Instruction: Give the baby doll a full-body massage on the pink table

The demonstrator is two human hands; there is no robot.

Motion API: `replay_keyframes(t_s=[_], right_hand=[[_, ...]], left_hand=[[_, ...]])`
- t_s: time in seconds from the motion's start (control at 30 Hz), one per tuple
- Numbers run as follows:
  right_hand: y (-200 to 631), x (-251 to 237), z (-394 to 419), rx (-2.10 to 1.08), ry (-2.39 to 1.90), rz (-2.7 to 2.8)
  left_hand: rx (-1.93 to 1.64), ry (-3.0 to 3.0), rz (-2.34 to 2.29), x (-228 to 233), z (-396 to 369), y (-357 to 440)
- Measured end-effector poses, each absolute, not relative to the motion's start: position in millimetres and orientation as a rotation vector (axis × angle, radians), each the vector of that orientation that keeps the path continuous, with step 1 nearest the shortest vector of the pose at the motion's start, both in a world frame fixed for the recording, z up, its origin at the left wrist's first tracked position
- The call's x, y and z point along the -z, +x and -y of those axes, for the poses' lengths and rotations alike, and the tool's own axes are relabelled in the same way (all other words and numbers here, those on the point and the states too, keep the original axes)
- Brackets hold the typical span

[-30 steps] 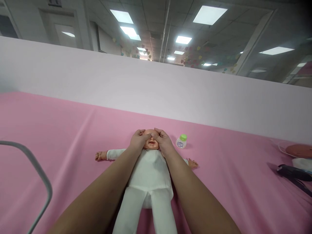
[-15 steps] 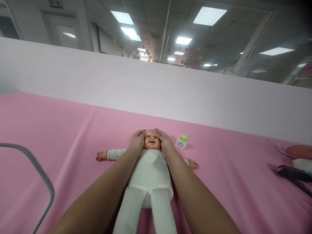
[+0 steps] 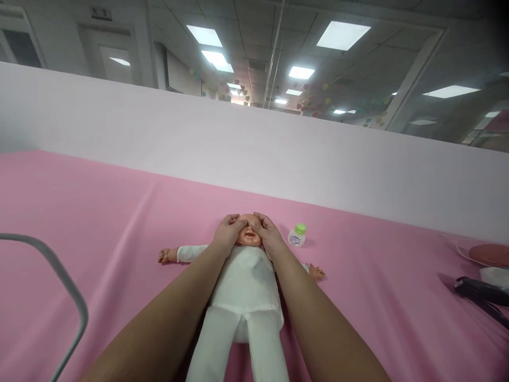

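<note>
A baby doll (image 3: pixel 246 286) in white clothes lies on its back on the pink sheet (image 3: pixel 119 212), arms spread to both sides. My left hand (image 3: pixel 229 233) cups the left side of the doll's head, its thumb laid across the eye area. On the other side my right hand (image 3: pixel 268 233) cups the head the same way, thumb beside the nose. Both thumbs nearly meet over the doll's eyes, while its mouth stays visible between them. A small clear bottle with a green cap (image 3: pixel 297 235) stands just right of my right hand.
A white wall panel (image 3: pixel 238 143) rises behind the sheet, with glass above it. At the right edge lie a black-handled object (image 3: pixel 481 292) and a clear dish with something reddish-brown (image 3: pixel 489 254). A grey curved tube (image 3: pixel 67 281) arches at the left.
Both thumbs have moved inward from the sides of the doll's head to over its eyes and nose. The view has shifted slightly; the doll and bottle stay in place.
</note>
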State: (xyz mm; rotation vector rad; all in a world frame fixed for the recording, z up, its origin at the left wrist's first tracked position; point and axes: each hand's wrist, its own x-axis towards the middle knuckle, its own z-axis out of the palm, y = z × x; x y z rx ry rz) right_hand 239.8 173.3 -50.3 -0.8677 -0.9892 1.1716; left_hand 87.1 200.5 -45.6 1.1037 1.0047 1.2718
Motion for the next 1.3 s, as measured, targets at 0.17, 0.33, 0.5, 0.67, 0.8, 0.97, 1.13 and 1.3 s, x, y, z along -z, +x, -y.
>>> replay_keyframes(t_s=[0.17, 0.33, 0.5, 0.67, 0.8, 0.97, 1.13, 1.3], right_hand=[[238.4, 47.1, -172.8, -1.129, -0.920, 1.011], [235.3, 44.4, -172.0, -1.083, -0.952, 0.991], [234.6, 46.9, -174.4, -1.108, -0.906, 0.918], [236.0, 49.5, -176.9, -1.173, -0.885, 0.845], [238.4, 53.2, -178.3, -1.208, -0.873, 0.804], [240.6, 53.2, -173.7, -1.261, -0.828, 0.846], [238.9, 51.7, -172.6, -1.240, -0.837, 0.897], [236.9, 53.1, -177.5, -1.138, -0.903, 0.973]], left_hand=[[-1.198, 1.151, -1.059, 36.8, -197.3, 83.8], [-1.192, 1.144, -1.085, 30.0, -193.7, 85.9], [-1.259, 1.146, -1.020, 37.7, -197.0, 89.0], [-1.315, 1.098, -1.015, 50.3, -208.2, 89.2], [-1.336, 1.064, -1.030, 56.2, -213.3, 88.0], [-1.333, 1.061, -1.033, 54.9, -210.3, 87.1], [-1.262, 1.102, -1.062, 46.9, -202.2, 86.9], [-1.198, 1.138, -1.128, 42.8, -198.7, 85.9]])
